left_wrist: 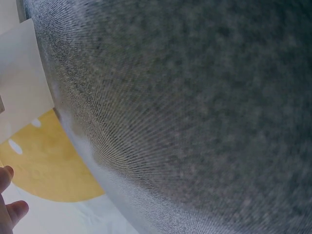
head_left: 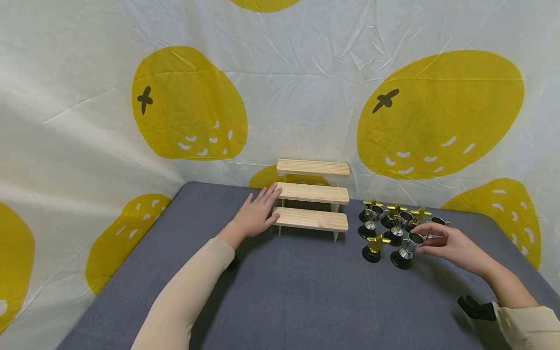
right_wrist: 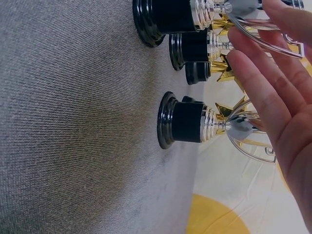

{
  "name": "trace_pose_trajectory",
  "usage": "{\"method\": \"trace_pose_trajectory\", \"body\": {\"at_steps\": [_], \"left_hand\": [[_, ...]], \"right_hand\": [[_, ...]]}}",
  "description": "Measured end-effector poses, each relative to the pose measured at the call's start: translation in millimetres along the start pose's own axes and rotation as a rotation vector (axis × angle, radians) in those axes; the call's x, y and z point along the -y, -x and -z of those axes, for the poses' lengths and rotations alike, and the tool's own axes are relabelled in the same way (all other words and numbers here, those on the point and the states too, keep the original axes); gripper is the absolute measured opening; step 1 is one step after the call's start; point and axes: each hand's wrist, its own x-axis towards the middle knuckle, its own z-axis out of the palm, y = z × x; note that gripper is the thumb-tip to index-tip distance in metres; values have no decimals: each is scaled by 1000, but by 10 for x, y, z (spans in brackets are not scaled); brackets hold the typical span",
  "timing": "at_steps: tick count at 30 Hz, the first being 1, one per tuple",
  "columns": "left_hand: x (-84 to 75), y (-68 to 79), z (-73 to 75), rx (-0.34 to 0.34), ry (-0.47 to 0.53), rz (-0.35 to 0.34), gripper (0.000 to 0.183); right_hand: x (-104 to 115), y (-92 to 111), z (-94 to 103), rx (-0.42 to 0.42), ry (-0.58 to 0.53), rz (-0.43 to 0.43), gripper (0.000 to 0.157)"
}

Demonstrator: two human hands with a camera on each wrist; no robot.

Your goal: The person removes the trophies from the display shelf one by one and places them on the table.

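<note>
A three-tier wooden display stand [head_left: 312,193] stands at the back of the table. My left hand [head_left: 255,214] lies with fingers spread against its left side, fingertips at the middle and lowest boards. To the right, my right hand [head_left: 450,244] holds the nearest silver trophy cup [head_left: 411,244] by its handle side, thumb and fingers about it. That cup is upright, its black base on the cloth. In the right wrist view the fingers [right_wrist: 265,80] reach behind the cup's curved handle. Only two fingertips [left_wrist: 17,209] show in the left wrist view.
Beside the held cup stands a gold star trophy [head_left: 374,247]. Behind are more silver cups [head_left: 371,218] and gold star trophies [head_left: 395,211], close together. Grey cloth [head_left: 306,291] covers the table. A white curtain [head_left: 302,97] with yellow fruit shapes hangs behind.
</note>
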Motion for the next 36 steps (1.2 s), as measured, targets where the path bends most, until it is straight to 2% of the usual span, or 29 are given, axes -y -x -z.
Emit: {"method": "trace_pose_trajectory", "body": {"at_steps": [15, 28, 36], "left_hand": [[-1, -40, -15, 2, 1, 4, 76], [-26, -59, -21, 6, 20, 7, 75], [-43, -76, 1, 7, 50, 21, 74]], "right_hand": [[-11, -4, 15, -18, 39, -25, 41], [-6, 32, 14, -10, 22, -35, 40], [63, 55, 89, -38, 112, -76, 45]]}}
